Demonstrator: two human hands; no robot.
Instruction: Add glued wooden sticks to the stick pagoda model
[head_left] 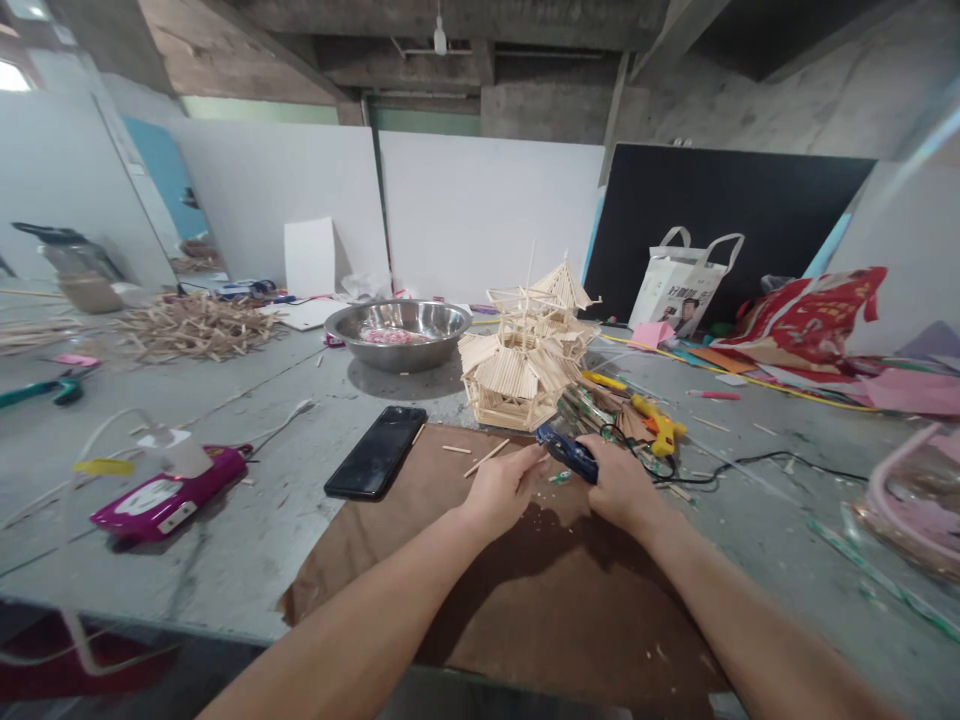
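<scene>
My right hand [621, 482] is wrapped round a dark blue pliers-like tool [568, 453], whose head points left. Close to that head, my left hand [506, 488] is closed in a pinch; whatever its fingertips hold is too small or hidden to make out. Both hands are above a brown sheet [540, 600]. Just beyond them stands a pagoda-like model [517, 370] built of thin wooden sticks. A few loose wooden sticks [486, 457] lie on the sheet left of the tool.
A black phone [377, 452] overlaps the sheet's left edge. Behind it is a steel basin [401, 340]. A yellow glue gun [658, 425] with a black cord lies right of the model. Farther left are a purple power strip [172, 495] and a stick pile [199, 325].
</scene>
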